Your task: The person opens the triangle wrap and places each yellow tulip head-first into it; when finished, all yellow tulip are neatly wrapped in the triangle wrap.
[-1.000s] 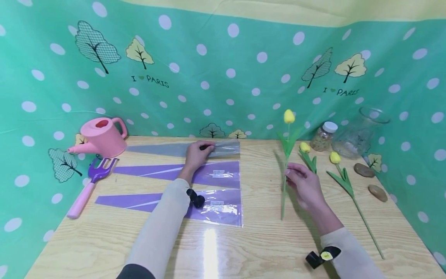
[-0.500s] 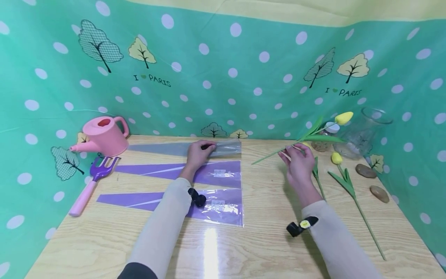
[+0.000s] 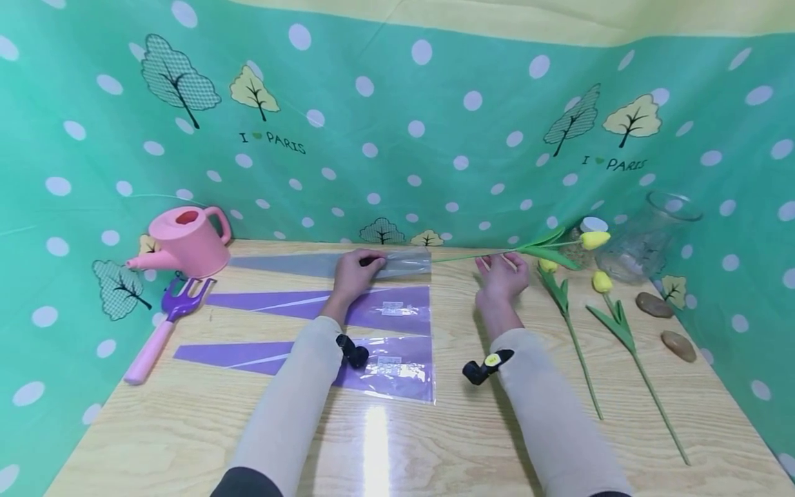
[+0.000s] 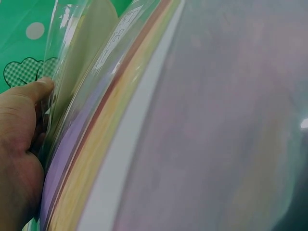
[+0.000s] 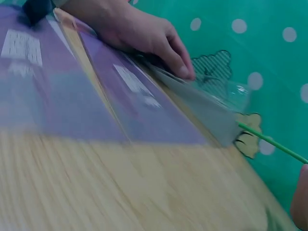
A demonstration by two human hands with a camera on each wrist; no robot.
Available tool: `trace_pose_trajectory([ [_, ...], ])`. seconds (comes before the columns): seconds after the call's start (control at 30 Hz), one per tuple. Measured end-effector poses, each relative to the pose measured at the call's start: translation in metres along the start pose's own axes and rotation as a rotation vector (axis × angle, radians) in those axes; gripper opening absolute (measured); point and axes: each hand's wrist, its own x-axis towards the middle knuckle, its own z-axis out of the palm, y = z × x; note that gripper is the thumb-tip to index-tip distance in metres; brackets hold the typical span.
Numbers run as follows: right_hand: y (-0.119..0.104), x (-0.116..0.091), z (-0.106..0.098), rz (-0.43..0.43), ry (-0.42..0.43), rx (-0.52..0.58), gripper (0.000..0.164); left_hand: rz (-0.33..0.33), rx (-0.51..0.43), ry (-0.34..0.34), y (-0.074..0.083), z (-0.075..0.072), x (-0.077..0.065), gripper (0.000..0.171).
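The two hands are apart at the rear of the wood-grain surface (image 3: 459, 442). The left hand (image 3: 354, 277) pinches the grey tapered wrapping sleeve (image 3: 279, 264) near its wide end. The right hand (image 3: 503, 278) pinches the stem of a yellow tulip (image 3: 540, 250), held nearly level, bloom to the right; its stem tip meets the sleeve's mouth, though from here I cannot tell whether it lies inside. Nearer the person, two purple sleeves (image 3: 397, 310) lie side by side. Right: two loose tulips (image 3: 629, 339), brown stones (image 3: 678, 345), glass vase (image 3: 633, 255). Left: pink watering can (image 3: 186, 245), hand fork (image 3: 152, 348).
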Motion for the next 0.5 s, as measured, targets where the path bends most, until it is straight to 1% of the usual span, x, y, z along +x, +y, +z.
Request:
trace_pose_trajectory([
  [0.17, 0.021, -0.012, 0.004, 0.087, 0.023, -0.037, 0.03, -0.002, -0.006, -0.003, 0.002, 0.0, 0.0, 0.022],
  [0.27, 0.032, -0.019, 0.007, 0.133, 0.021, -0.039, 0.036, -0.011, -0.006, -0.005, 0.003, 0.0, -0.001, 0.022],
  [0.37, 0.041, -0.026, 0.01, 0.155, 0.001, -0.023, 0.044, -0.019, -0.009, -0.006, 0.004, 0.0, -0.001, 0.022],
  [0.5, 0.048, -0.034, 0.013, 0.166, -0.012, -0.006, 0.047, -0.016, -0.005, -0.006, 0.004, 0.0, -0.001, 0.022],
])
